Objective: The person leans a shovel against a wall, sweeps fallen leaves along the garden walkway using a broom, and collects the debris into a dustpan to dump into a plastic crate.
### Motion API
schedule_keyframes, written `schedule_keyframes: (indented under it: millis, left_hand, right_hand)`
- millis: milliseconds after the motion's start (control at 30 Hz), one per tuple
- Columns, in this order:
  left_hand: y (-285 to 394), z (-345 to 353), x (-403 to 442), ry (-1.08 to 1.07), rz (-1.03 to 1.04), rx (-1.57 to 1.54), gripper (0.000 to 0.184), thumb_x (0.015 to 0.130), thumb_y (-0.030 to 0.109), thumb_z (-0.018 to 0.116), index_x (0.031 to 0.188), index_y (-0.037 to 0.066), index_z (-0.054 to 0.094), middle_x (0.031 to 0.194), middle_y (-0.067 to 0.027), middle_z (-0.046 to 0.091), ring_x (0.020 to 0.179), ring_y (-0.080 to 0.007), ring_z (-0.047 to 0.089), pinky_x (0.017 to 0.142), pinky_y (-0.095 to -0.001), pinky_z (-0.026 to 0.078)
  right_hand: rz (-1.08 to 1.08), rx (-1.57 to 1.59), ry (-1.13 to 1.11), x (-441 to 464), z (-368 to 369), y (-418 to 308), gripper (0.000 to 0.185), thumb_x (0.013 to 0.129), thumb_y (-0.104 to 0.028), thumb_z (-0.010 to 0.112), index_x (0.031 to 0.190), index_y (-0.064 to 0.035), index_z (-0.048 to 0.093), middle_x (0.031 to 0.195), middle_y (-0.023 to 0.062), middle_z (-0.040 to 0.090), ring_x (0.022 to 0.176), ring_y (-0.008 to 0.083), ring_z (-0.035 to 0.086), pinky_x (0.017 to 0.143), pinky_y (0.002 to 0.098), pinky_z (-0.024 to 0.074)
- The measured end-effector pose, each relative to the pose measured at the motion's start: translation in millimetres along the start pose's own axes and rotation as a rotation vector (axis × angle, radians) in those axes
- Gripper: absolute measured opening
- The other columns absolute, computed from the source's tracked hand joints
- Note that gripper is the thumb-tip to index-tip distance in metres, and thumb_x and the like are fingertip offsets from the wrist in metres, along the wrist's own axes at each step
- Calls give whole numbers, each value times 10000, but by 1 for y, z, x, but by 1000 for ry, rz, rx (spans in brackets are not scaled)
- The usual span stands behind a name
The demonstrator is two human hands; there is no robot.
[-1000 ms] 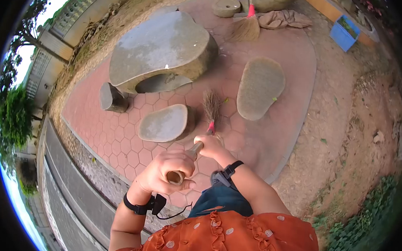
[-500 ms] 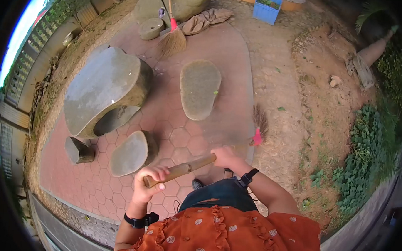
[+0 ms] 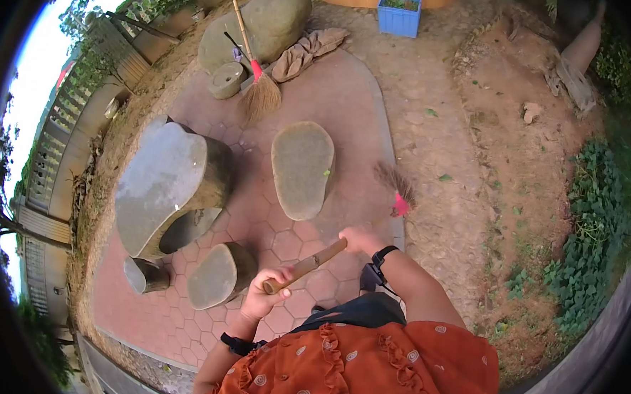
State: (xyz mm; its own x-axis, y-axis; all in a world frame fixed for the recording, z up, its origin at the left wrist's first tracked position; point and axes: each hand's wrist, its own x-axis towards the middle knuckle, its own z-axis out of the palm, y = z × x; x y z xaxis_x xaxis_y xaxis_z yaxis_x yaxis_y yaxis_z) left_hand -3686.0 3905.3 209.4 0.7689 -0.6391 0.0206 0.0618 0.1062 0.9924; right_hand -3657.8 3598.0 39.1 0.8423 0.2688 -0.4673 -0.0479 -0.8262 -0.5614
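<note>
A broom's bamboo handle (image 3: 308, 266) slants across the front of my body. My left hand (image 3: 264, 294) is wrapped round its near end, with the thumb pressed along it. Farther along, my right hand (image 3: 362, 240) grips the same handle. Beyond that hand the pink binding (image 3: 400, 206) and brown bristles (image 3: 393, 181) show by the paving's edge, the bristles smeared by motion. The part of the handle between my right hand and the binding is hard to make out.
A stone table (image 3: 163, 182), low stone stools (image 3: 219, 274) and a flat stone seat (image 3: 301, 171) stand on the red paving (image 3: 278, 238). A second broom (image 3: 262, 94) leans on a boulder (image 3: 257, 23). A blue crate (image 3: 398, 14) sits at the back; plants (image 3: 594, 219) grow at right.
The view has shifted and turned slightly. Relative to the paving edge, the broom's bristles have swung left onto the paving. Both hands keep hold of the handle.
</note>
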Motion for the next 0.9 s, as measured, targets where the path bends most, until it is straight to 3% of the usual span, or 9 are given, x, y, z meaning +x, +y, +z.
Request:
schedule_keyframes:
  millis: [100, 167, 300, 400, 500, 533, 633, 767, 900]
  left_hand:
    - [-5, 7, 20, -27, -15, 95, 331, 786, 3, 804, 986, 90, 554, 1080, -70, 622, 1259, -332, 527, 1091, -486, 372]
    - [13, -6, 23, 56, 45, 79, 329, 790, 66, 825, 980, 89, 557, 1078, -82, 626, 1236, -342, 536, 1087, -501, 378]
    - [83, -1, 51, 83, 176, 128, 387, 748, 194, 881, 933, 77, 561, 957, -103, 651, 1124, -348, 602, 1065, -534, 400]
    - [77, 10, 85, -60, 145, 141, 370, 723, 155, 887, 910, 74, 578, 921, -94, 655, 1077, -331, 618, 1066, -534, 398]
    - [40, 25, 132, -174, 21, 77, 345, 722, 73, 862, 936, 72, 591, 934, -78, 658, 1084, -320, 607, 1087, -531, 374]
    - [36, 23, 151, -198, 18, 50, 348, 722, 73, 865, 934, 74, 590, 937, -81, 659, 1078, -321, 610, 1086, -534, 374]
    - [47, 15, 213, -331, 55, 38, 352, 723, 87, 876, 920, 79, 584, 935, -86, 660, 1062, -322, 619, 1086, -544, 370]
    - [87, 16, 326, -601, 105, 35, 436, 672, 220, 926, 915, 108, 582, 898, -94, 676, 1029, -315, 648, 1067, -541, 410]
    - [75, 32, 421, -685, 57, -76, 498, 685, 251, 917, 996, 94, 562, 957, -109, 667, 1040, -328, 641, 1049, -529, 433]
  right_hand:
    - [74, -75, 179, 8, -21, 31, 198, 743, -183, 698, 935, -143, 723, 959, 122, 729, 948, 320, 700, 794, 451, 547]
    - [-6, -102, 255, 5, -43, 17, 201, 747, -164, 685, 946, -145, 709, 997, 127, 716, 973, 358, 679, 802, 471, 535]
    - [-147, 0, 253, 9, -61, -19, 168, 723, -150, 686, 888, -122, 708, 881, 135, 707, 900, 362, 681, 765, 471, 529]
    - [-193, 52, 135, 19, -52, -4, 177, 730, -178, 688, 899, -140, 727, 892, 125, 727, 875, 342, 700, 726, 470, 543]
    - [-145, 148, 182, 41, -14, 59, 149, 728, -159, 681, 872, -138, 713, 858, 118, 716, 838, 347, 693, 697, 475, 525]
    - [-115, 225, 279, 34, -25, 69, 143, 688, -100, 684, 831, -89, 672, 806, 140, 684, 816, 370, 663, 694, 486, 493]
    - [-50, 379, 539, 56, -37, 82, 95, 716, -85, 655, 810, -85, 650, 783, 140, 672, 819, 377, 659, 680, 494, 484]
    - [195, 457, 867, 12, -114, 58, 104, 777, -150, 638, 878, -130, 651, 785, 117, 672, 791, 364, 665, 669, 492, 490]
    - [456, 482, 889, -24, -146, 76, 141, 799, -224, 667, 920, -152, 656, 825, 112, 685, 798, 363, 672, 693, 499, 505]
